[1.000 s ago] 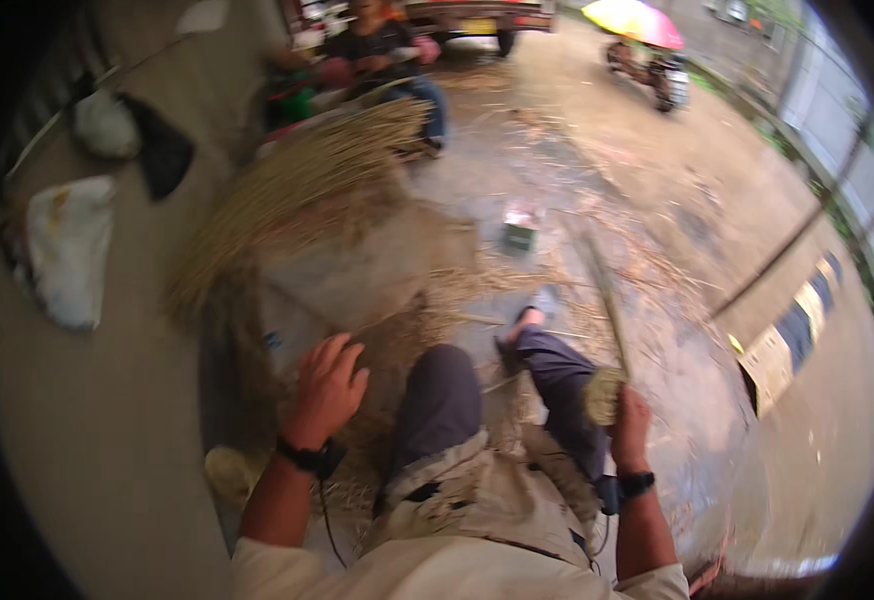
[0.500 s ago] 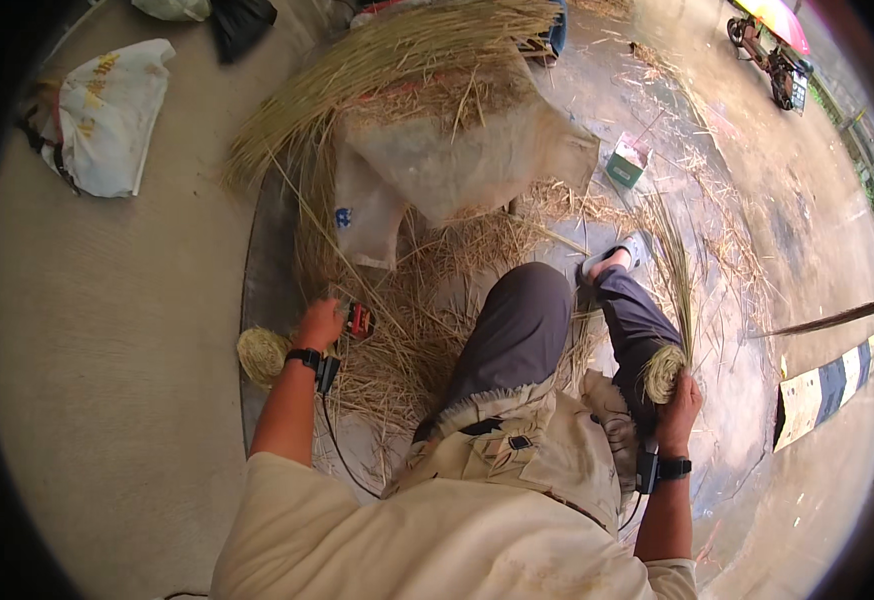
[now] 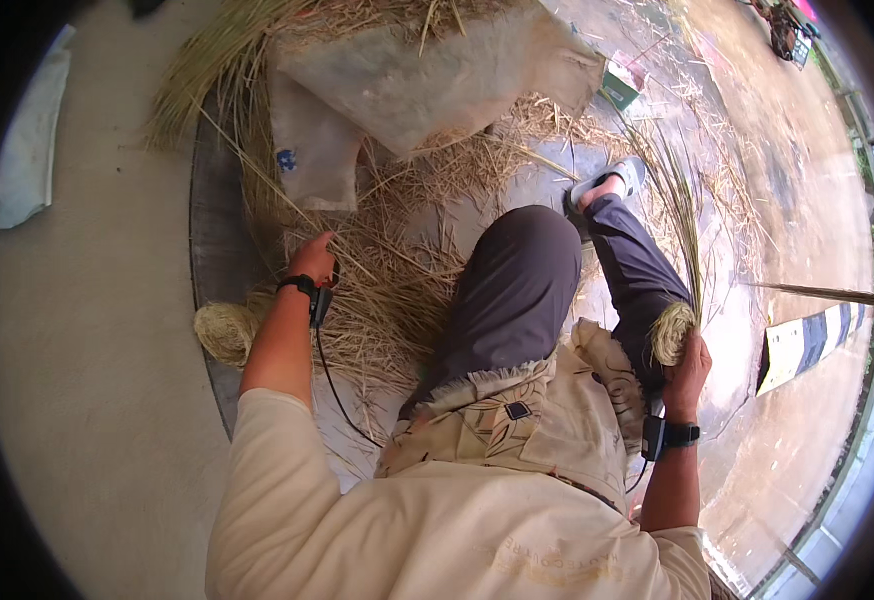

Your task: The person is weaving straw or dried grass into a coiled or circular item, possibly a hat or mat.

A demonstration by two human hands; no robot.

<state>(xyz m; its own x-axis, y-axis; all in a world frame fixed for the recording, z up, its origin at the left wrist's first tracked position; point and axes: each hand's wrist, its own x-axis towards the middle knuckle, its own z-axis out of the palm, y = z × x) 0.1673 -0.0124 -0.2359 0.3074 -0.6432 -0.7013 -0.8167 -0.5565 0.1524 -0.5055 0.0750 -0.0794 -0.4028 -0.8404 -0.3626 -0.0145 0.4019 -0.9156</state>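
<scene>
My right hand (image 3: 689, 368) is closed on the edge of a round straw coil (image 3: 672, 334), which rests against my lower leg. Long loose stalks (image 3: 679, 210) stand up from that coil. On the left, my left hand (image 3: 311, 259) is over the loose straw (image 3: 397, 290) with its back turned up. Its fingers look curled, and a small dark edge shows beside the palm; what it belongs to is hidden. Close to my left wrist, a second straw coil (image 3: 225, 333) lies on its side.
Ahead, a pale plastic sheet (image 3: 427, 80) lies beneath a heap of long straw (image 3: 227, 60). A green box (image 3: 618, 88) stands beyond my shoe (image 3: 607, 182). At far left lies a white sack (image 3: 29, 140); at right, a striped board (image 3: 812, 345). A cable (image 3: 332, 385) hangs from my left wrist.
The view has shifted, so the floor things sit higher and further left. My left hand has moved right over where a small red object lay, which is now out of sight. My right hand keeps its coil.
</scene>
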